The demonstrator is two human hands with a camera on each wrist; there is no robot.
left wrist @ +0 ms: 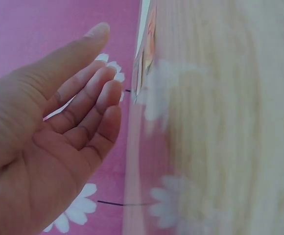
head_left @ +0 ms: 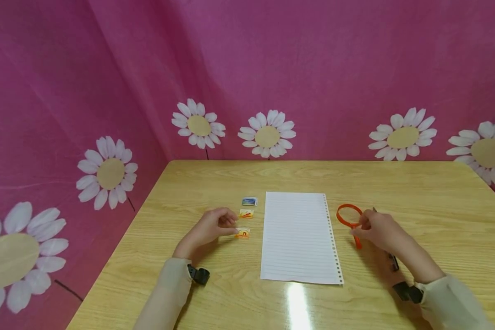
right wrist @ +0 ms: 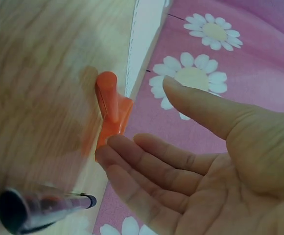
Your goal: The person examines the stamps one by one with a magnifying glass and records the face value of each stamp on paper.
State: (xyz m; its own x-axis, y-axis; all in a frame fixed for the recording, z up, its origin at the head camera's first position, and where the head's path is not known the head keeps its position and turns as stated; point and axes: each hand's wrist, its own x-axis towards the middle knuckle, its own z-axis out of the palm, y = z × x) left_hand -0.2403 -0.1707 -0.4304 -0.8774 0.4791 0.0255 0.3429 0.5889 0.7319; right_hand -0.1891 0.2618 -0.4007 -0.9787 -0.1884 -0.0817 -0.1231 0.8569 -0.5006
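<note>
My left hand [head_left: 208,227] is at the left of the table, fingers loosely bent, its thumb tip right at the edge of a small orange-and-yellow stamp-like picture [head_left: 243,234]. Just beyond lie a second yellow-and-red picture [head_left: 246,214] and a blue one [head_left: 249,201], in a column. Nothing sits between thumb and fingers in the left wrist view. On the right, my right hand [head_left: 381,231] hovers at the handle of an orange magnifying glass [head_left: 357,243]. The right wrist view shows its thumb well apart from the loosely bent fingers, whose tips overlap the orange handle [right wrist: 107,98].
A lined sheet of paper [head_left: 297,238] with punched holes down its right side lies between the hands. A dark pen [right wrist: 49,210] lies beside the magnifying glass, partly under the right hand in the head view. A pink curtain [head_left: 313,68] with white flowers borders the table.
</note>
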